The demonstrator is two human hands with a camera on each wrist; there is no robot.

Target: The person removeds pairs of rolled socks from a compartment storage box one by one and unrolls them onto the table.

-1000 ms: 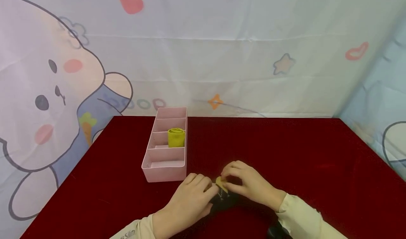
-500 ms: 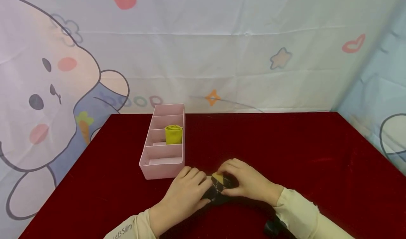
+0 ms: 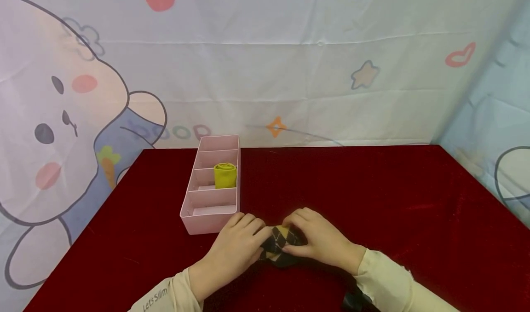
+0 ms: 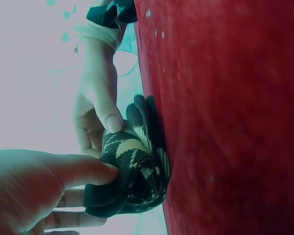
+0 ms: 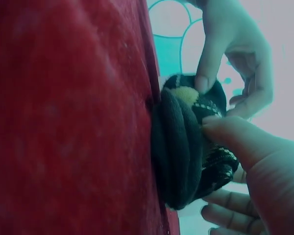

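Note:
A dark argyle sock (image 3: pixel 279 241) with yellow diamonds lies bunched into a thick roll on the red cloth, between my two hands. My left hand (image 3: pixel 233 252) grips its left end, the thumb on the near side and the fingers behind. On the right end, my right hand (image 3: pixel 320 239) holds it the same way, its thumb pressed on the patterned face. The left wrist view shows the coiled end of the sock (image 4: pixel 139 181) by the left thumb. In the right wrist view, plain dark folds of the sock (image 5: pixel 176 152) rest against the cloth.
A pink divided box (image 3: pixel 211 223) stands just beyond my left hand. One of its compartments holds a rolled yellow cloth (image 3: pixel 225 176). Red cloth (image 3: pixel 372 187) covers the table, with a printed curtain (image 3: pixel 265 63) behind. A dark object (image 3: pixel 354 300) sits below the right sleeve.
The right hand has shifted from pinching the yellow tip to gripping around the roll. More of the argyle pattern shows between the hands. The head view has shifted slightly.

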